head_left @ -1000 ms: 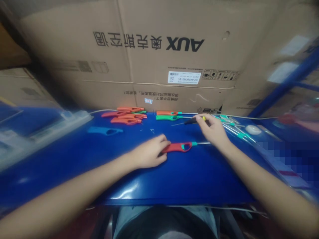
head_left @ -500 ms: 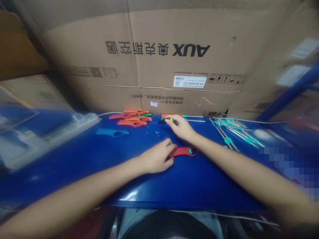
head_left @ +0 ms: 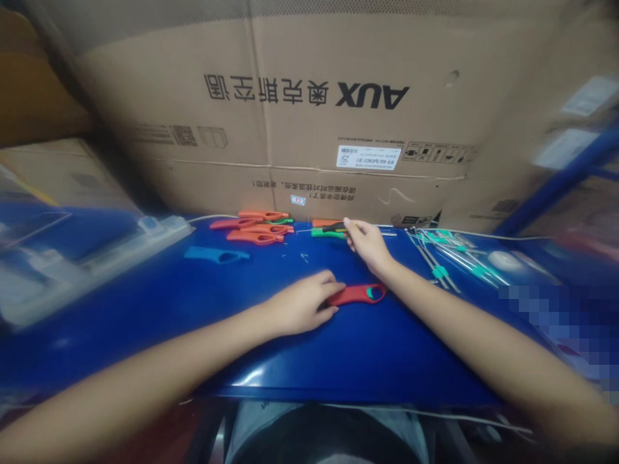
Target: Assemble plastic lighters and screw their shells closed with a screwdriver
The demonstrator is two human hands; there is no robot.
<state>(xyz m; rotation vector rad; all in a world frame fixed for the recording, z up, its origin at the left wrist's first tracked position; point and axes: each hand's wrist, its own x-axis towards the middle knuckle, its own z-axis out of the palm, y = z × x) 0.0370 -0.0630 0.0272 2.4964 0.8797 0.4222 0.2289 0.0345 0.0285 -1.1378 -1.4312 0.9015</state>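
Observation:
My left hand (head_left: 312, 299) is closed on one end of a red gas lighter handle (head_left: 355, 294), which lies on the blue table. A green trigger shows in the loop at its right end. My right hand (head_left: 367, 243) grips a screwdriver (head_left: 333, 227) with a black and yellow handle. Its thin shaft points left, above the table. Just behind and below the screwdriver lie an orange lighter (head_left: 324, 223) and a green lighter (head_left: 325, 233) with metal tubes to the right. Small screws (head_left: 304, 258) are scattered left of my hands.
Several orange and red lighter handles (head_left: 256, 236) lie at the back, with a blue handle (head_left: 216, 255) nearer left. Metal tubes with green parts (head_left: 439, 272) lie right. A power strip (head_left: 106, 274) runs along the left. A large cardboard box (head_left: 300, 122) stands behind the table.
My right hand has moved right, and the screwdriver has gone from pointing near the orange handles to lying level over the green lighter. My left hand keeps its hold on the red handle.

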